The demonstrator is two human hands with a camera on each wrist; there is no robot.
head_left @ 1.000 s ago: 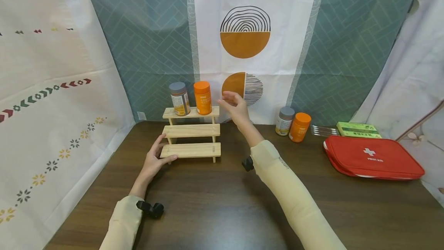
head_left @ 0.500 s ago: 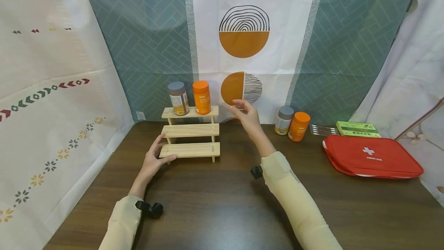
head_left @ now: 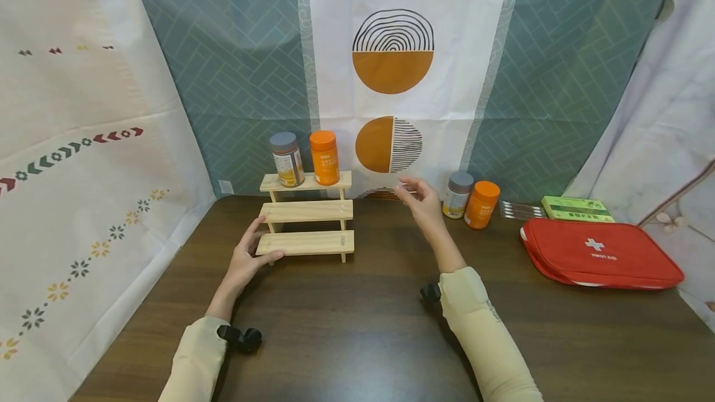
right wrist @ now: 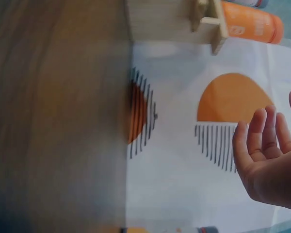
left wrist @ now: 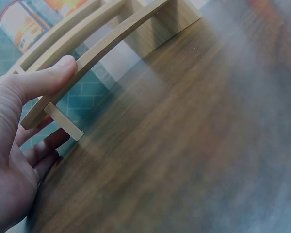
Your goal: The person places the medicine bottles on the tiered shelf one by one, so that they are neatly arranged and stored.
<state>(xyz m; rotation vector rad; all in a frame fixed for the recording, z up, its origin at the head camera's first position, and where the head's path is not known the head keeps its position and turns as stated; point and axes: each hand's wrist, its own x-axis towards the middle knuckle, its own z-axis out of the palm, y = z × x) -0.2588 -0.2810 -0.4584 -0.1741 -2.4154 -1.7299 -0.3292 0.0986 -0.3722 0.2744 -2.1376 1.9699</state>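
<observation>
Your left hand pinches the wooden rack — likely to steady it beneath the top-tier jars — while your right hand, loosely spread, holds nothing.

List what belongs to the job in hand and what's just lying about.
Likely job:
wooden rack, held by left hand
grey-lidded bottle, orange bottle on top shelf
second grey-lidded bottle, second orange bottle near right hand

Likely lying about:
red pouch
green box
flat packet

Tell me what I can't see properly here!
Head: small print on the upper orange bottle, too tiny.
Head: inside the red pouch, hidden by its cover.
Left wrist: part of that bottle, past the top edge.
Right wrist: part of the right hand, past the right edge.
</observation>
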